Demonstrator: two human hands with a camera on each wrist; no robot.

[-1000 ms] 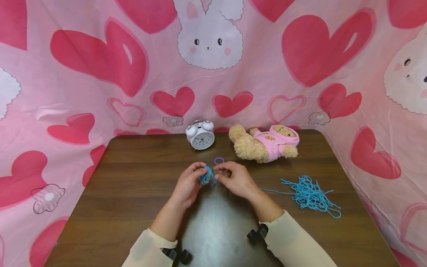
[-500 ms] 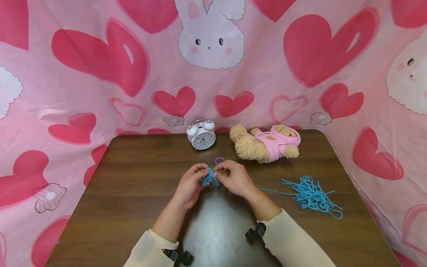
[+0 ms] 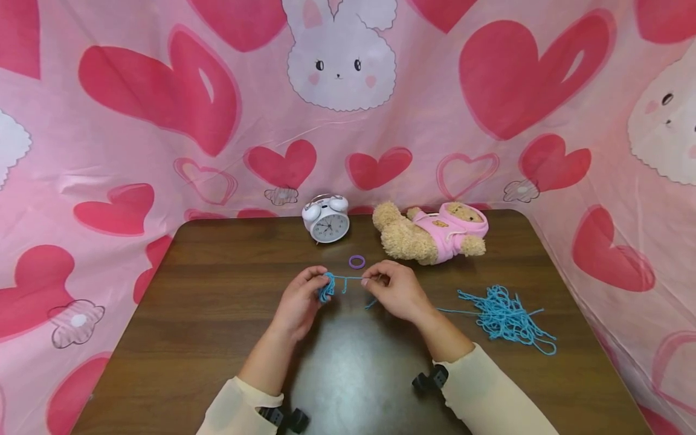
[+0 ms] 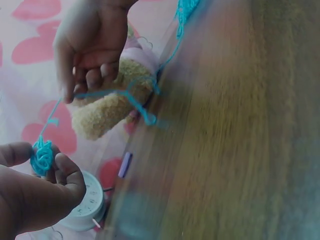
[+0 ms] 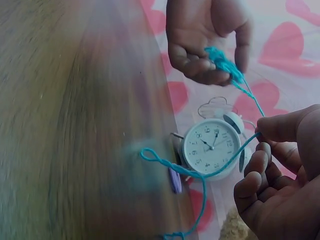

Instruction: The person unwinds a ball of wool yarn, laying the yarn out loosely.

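My left hand (image 3: 298, 305) pinches a small bundle of blue yarn (image 3: 326, 289) between thumb and fingers. A strand of yarn (image 3: 347, 278) runs taut from the bundle to my right hand (image 3: 399, 291), whose thumb and fingertip pinch it. One short end hangs from this strand between the hands. Past the right hand, in the right wrist view, the yarn dangles in a twisted loop (image 5: 159, 159). A loose blue yarn pile (image 3: 502, 315) lies on the table to the right, with a strand reaching toward the right forearm.
Behind the hands a purple ring (image 3: 356, 261) lies on the brown table (image 3: 217, 308). A white alarm clock (image 3: 328, 228) stands at the back. To its right a teddy bear (image 3: 408, 238) in a pink hoodie lies on its side. A pink heart-patterned cloth (image 3: 331, 130) hangs behind.
The hands were close together at the bundle. Now the right hand has drawn away to the right, stretching a strand between them, and the left has shifted slightly left with the bundle.
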